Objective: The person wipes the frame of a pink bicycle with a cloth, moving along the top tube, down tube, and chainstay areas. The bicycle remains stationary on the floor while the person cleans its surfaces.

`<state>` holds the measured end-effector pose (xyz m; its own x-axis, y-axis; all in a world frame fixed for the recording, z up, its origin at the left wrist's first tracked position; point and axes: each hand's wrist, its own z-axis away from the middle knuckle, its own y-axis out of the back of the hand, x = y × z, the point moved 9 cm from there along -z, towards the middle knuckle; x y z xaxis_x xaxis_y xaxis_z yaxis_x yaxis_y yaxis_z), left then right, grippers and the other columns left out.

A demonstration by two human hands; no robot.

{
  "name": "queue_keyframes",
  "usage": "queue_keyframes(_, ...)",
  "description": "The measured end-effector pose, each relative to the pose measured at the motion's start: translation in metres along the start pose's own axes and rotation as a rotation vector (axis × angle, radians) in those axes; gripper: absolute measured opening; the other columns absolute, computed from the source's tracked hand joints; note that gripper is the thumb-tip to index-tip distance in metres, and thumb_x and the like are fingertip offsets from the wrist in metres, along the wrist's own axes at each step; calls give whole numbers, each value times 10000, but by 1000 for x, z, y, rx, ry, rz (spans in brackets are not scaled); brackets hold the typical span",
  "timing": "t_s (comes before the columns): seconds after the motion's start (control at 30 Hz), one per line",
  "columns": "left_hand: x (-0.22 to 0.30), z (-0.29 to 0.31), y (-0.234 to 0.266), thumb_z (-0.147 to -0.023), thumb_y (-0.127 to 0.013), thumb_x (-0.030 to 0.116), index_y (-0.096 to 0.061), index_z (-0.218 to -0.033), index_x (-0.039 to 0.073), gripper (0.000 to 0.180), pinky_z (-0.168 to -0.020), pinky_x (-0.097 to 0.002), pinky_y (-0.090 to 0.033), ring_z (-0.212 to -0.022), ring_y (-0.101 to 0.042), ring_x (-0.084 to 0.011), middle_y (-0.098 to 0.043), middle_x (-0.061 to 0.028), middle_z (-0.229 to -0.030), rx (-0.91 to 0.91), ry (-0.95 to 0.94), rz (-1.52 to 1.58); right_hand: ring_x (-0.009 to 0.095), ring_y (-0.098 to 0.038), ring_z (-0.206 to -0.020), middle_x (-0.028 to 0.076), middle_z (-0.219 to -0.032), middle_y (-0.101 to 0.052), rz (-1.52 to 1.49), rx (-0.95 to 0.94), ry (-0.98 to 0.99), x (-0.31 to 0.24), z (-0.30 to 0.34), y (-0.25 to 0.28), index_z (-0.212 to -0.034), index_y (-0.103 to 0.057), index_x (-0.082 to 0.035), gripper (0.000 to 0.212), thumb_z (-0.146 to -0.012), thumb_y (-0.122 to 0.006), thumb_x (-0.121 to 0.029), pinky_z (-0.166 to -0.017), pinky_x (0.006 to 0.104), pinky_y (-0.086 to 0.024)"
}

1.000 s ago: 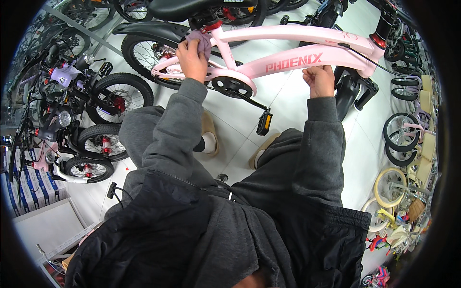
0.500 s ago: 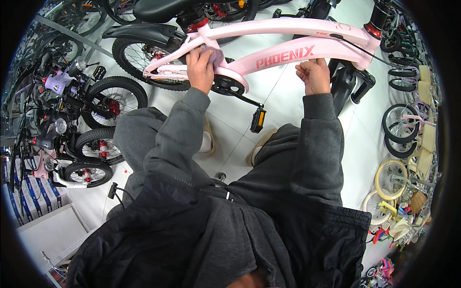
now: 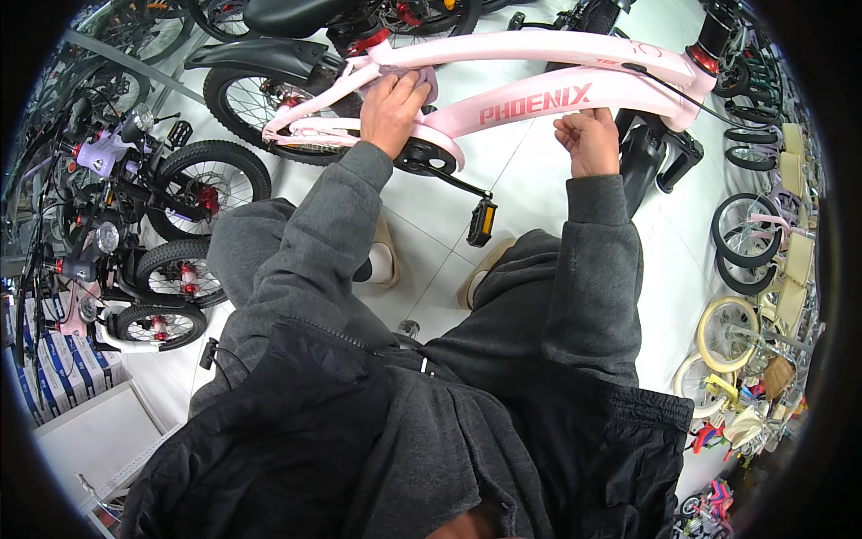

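Observation:
A pink bicycle frame [image 3: 646, 92] with red lettering lies across the far side in front of me. My left hand [image 3: 391, 115] presses a mauve cloth [image 3: 430, 83] against the frame near the seat tube, its fingers bent over the cloth. Under the lower tube, my right hand [image 3: 589, 144] grips the frame's bottom edge with curled fingers; part of the fingertips is hidden behind the tube. Below the left hand sits the black crank [image 3: 431, 158], with a pedal [image 3: 482, 222] hanging from its arm. The black saddle [image 3: 296, 13] is at the top.
Small bicycles with black tyres [image 3: 211, 190] crowd the left side. Several wheels [image 3: 747, 231] and bicycle parts line the right. A white box [image 3: 99, 431] stands at lower left. My feet rest on the white tiled floor [image 3: 422, 260] under the frame.
My left hand has slid a little to the right along the frame with the cloth, its fingers now flatter over it. The right hand keeps its place under the tube.

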<state>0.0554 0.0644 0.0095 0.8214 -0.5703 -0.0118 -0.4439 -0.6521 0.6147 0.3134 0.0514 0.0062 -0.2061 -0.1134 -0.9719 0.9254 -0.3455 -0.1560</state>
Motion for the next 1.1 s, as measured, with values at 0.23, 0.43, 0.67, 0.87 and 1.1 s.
queue_keyframes(0.23, 12, 17, -48, -703, -531, 79, -601, -843, 96, 157, -711, -350, -454, -844, -526, -265, -586, -63, -853, -311, 131, 70, 124, -557, -657, 70, -958, -571, 23, -17, -7, 0, 2, -1, -1186, -404, -1, 483, -712, -473, 63, -585, 222, -469)
queue_keyframes(0.43, 10, 17, -58, -674, -550, 31, -630, -808, 83, 164, -770, -386, -442, -850, -522, -297, -605, -83, -808, -409, 313, 210, 126, -560, -646, 75, -965, -578, 32, -13, -11, -1, 3, -1, -1167, -425, -9, 460, -716, -476, 59, -575, 226, -466)
queue_keyframes(0.67, 38, 38, -24, -641, -588, -27, -655, -839, 93, 241, -777, -336, -442, -916, -514, -249, -600, -13, -987, -354, 217, 431, 150, -560, -691, 61, -882, -557, 13, 29, 7, 4, -4, 1, -1106, -449, -26, 364, -747, -478, 32, -619, 254, -476)
queue_keyframes(0.87, 7, 65, -10, -614, -547, -82, -642, -811, 100, 285, -767, -355, -435, -897, -508, -267, -587, -19, -1009, -248, 247, 302, 141, -566, -649, 62, -846, -562, 9, 51, -10, 5, -6, 3, -1099, -446, -22, 359, -747, -477, 40, -586, 240, -483)
queue_keyframes(1.1, -113, 127, 13, -580, -536, -103, -621, -761, 113, 294, -736, -363, -422, -848, -493, -306, -568, -28, -917, -119, 601, 56, 132, -567, -620, 59, -832, -567, -13, 55, -10, 5, -5, 2, -1086, -450, -24, 355, -740, -474, 51, -551, 220, -480)
